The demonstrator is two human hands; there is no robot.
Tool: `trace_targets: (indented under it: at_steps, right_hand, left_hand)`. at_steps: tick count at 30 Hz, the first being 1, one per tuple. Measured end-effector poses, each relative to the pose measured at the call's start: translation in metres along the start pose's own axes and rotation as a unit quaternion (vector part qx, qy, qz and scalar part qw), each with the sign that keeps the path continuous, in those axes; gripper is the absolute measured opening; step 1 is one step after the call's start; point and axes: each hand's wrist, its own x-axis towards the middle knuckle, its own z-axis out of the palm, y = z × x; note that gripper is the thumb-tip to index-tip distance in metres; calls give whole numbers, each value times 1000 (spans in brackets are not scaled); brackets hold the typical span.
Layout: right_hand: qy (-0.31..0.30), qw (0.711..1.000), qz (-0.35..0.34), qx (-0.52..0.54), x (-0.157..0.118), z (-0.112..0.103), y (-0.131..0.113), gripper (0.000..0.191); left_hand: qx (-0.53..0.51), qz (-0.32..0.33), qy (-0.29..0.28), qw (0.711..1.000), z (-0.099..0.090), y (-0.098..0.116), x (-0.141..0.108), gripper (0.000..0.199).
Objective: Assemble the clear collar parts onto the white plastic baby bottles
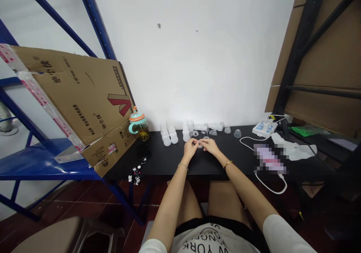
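Note:
My left hand (191,148) and my right hand (209,146) meet over the black table, fingers pinched on a small clear piece (200,145) between them. Just beyond them lie several clear caps and small parts, among them a clear dome (213,132). White bottles (165,135) lie to the left of my hands, and another white bottle (186,132) is right behind my left hand. Farther right are two more clear domes, one of them (237,133) apart from the rest. The piece's exact shape is too small to tell.
A teal-lidded jug (139,125), a dark phone (144,151) and a keychain (135,175) are at the left, beside a large cardboard sheet (81,91). At the right lie a power strip (264,128), white cables, white tissue (299,150) and a blurred purple item (269,158).

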Motion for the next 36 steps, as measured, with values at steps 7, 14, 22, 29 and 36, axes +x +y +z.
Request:
trace_targets:
  at_steps: [7, 14, 22, 29, 36]
  right_hand:
    - [3, 1000, -10, -19, -2, -3, -5, 33]
    - [7, 1000, -4, -4, -2, -2, -6, 29]
    - [-1, 997, 34, 66, 0, 4, -4, 38]
    - [13, 994, 33, 101, 0, 3, -4, 37]
    - [31, 995, 18, 97, 0, 0, -7, 38]
  left_hand:
    - [6, 4, 2, 1000, 0, 1, 0, 16]
    - [4, 0, 6, 1000, 1, 0, 0, 15]
    - [-13, -38, 22, 999, -2, -2, 0, 23]
    - [-7, -39, 4, 999, -4, 0, 0, 25]
    - [4, -34, 14, 999, -3, 2, -1, 23]
